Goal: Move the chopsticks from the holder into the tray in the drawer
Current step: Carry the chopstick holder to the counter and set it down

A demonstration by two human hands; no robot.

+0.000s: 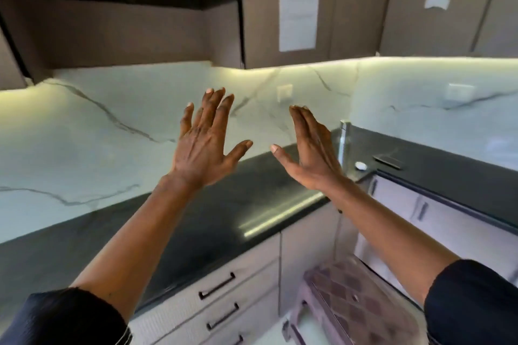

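My left hand and right hand hover spread wide and empty above the countertop. No chopsticks show. The drawers below it probably lie nearer my left.

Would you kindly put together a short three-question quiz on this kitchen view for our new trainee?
1. True or false: the left hand and the right hand are curled into fists.
2. Multiple choice: the pale drawers with dark bar handles below the black countertop are A) all closed, B) one pulled out, C) all removed.
3. Fill in: the white printed paper sheet is stuck on a brown upper ____.

Key
1. False: both are raised with straight fingers and hold nothing.
2. A.
3. Cabinet.
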